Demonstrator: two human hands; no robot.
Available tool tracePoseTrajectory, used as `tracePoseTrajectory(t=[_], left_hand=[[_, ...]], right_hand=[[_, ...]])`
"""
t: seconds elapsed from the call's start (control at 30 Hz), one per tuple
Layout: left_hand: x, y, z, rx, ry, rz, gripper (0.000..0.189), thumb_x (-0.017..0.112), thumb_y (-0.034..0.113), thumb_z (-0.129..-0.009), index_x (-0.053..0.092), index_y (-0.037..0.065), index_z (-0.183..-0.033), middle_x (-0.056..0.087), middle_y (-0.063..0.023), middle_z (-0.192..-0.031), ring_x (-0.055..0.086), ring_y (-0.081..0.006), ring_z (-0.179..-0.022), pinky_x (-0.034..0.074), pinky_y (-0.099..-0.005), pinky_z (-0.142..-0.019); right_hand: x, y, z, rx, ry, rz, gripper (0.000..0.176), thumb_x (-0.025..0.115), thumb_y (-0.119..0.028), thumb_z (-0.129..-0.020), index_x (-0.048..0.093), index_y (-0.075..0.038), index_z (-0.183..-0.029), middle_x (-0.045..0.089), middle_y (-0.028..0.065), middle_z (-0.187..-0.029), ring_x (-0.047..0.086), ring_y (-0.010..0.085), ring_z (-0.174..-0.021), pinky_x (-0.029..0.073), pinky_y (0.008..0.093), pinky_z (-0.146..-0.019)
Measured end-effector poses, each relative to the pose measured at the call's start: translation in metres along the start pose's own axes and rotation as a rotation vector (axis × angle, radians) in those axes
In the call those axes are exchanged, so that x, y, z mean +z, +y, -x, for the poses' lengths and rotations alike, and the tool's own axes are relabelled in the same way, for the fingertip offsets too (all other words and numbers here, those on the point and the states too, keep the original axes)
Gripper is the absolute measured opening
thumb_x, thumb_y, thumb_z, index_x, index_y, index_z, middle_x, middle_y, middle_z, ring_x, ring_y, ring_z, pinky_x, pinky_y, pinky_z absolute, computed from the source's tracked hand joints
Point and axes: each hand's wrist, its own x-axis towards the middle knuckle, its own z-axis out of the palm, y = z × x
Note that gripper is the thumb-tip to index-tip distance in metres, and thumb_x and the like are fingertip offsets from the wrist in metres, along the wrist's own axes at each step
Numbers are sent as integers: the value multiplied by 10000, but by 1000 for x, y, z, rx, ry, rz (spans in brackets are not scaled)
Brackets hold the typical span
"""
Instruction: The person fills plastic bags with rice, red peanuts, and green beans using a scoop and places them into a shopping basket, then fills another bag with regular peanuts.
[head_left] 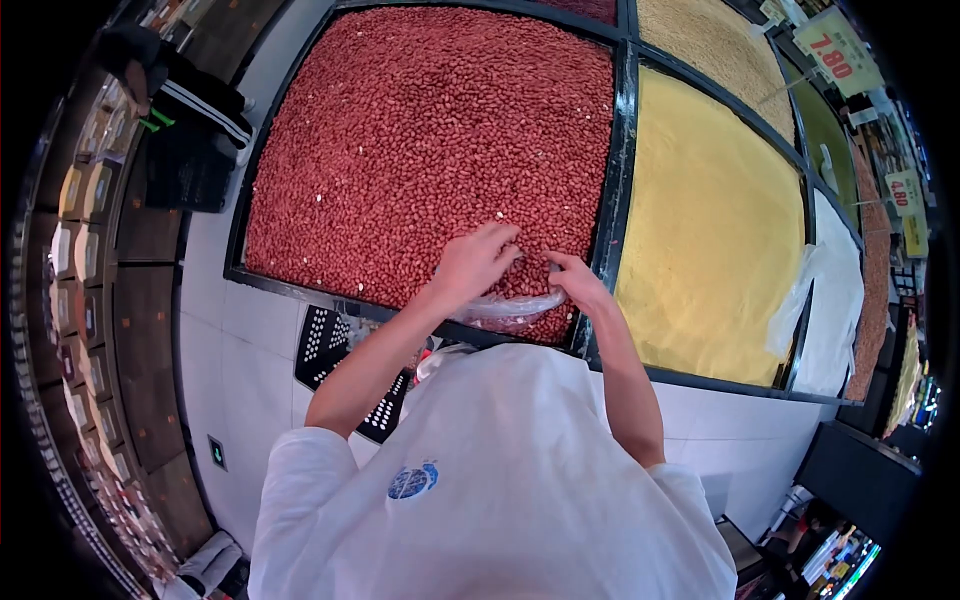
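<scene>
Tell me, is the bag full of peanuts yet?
Not yet. Done: the clear bag lies open on the red peanuts. In hand: the left hand is cupped on peanuts beside it, and the right hand holds its mouth. Left: the bag looks flat and mostly empty, so most filling remains.

Person in white short-sleeved T-shirt (520,480); round blue emblem (413,481) on chest; loose sleeves (300,470) end near elbows; forearms bare.
</scene>
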Motion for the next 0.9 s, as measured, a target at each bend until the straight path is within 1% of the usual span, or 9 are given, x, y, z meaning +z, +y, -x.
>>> tracePoseTrajectory(t=[0.07, 0.13, 0.17, 0.3, 0.43, 0.6, 0.8, 0.87, 0.9], left_hand=[[-6, -26, -7, -141, 218, -317, 397, 595, 321, -884, 580, 85, -1203, 566, -164, -1138, 564, -325, -1060, 514, -440, -789], [3, -54, -8, -191, 263, -504, 393, 572, 382, -886, 586, 99, -1159, 544, -188, -1042, 571, -375, -956, 539, -431, -699], [10, -58, -10, -249, 208, -448, 426, 575, 395, -884, 575, 95, -1187, 519, -224, -1099, 560, -412, -973, 523, -456, -758], [38, -80, -35, -285, 95, -13, 419, 562, 361, -901, 576, 83, -1214, 513, -233, -1111, 545, -397, -1036, 453, -447, -905], [46, -73, -43, -101, -88, 237, 281, 528, 203, -931, 624, 39, -1139, 558, -179, -1065, 552, -299, -1030, 423, -347, -930], [36, -45, -13, 172, -342, 196, 266, 528, 119, -898, 629, 38, -1130, 581, -149, -1075, 548, -296, -1051, 424, -353, -940], [42, -19, 25, 150, -397, 207, 336, 509, 126, -903, 590, 72, -1225, 518, -178, -1293, 479, -319, -1218, 372, -385, -1042], [41, -15, 36, 147, -345, 274, 347, 505, 132, -906, 581, 80, -1241, 491, -180, -1337, 458, -319, -1250, 360, -389, -1056], [37, -12, 40, 220, -221, 175, 340, 513, 135, -902, 587, 80, -1229, 515, -176, -1315, 489, -319, -1223, 393, -395, -1027]], right_hand=[[4, -6, 5, 0, 23, 4, 605, 519, 33, -778, 402, 68, -1370, 571, 41, -812, 543, 125, -684, 432, 246, -622], [6, -4, 6, 3, 37, 4, 607, 517, 31, -777, 399, 69, -1371, 570, 38, -799, 542, 122, -680, 430, 245, -616], [6, -3, 3, 3, 39, 5, 608, 519, 30, -776, 399, 72, -1370, 570, 39, -799, 543, 122, -679, 431, 247, -614], [7, 0, -6, -6, 58, 5, 591, 529, 25, -776, 411, 88, -1352, 575, 45, -796, 550, 124, -682, 435, 252, -609], [1, 2, -8, -6, 16, -14, 591, 531, 25, -779, 401, 96, -1352, 583, 54, -807, 557, 128, -688, 439, 252, -609], [1, 6, -9, 7, 50, -32, 604, 523, 29, -786, 378, 91, -1369, 574, 52, -806, 553, 130, -686, 438, 252, -606], [6, -9, 5, -21, 31, 107, 619, 539, 41, -750, 429, 46, -1359, 549, 57, -853, 539, 131, -727, 431, 250, -633], [7, -14, 10, -167, 32, 403, 629, 546, 46, -726, 449, 32, -1347, 545, 77, -919, 545, 155, -805, 441, 265, -700], [9, -17, 13, -248, 35, 544, 634, 549, 48, -714, 459, 25, -1340, 543, 87, -953, 547, 166, -843, 447, 272, -734]])
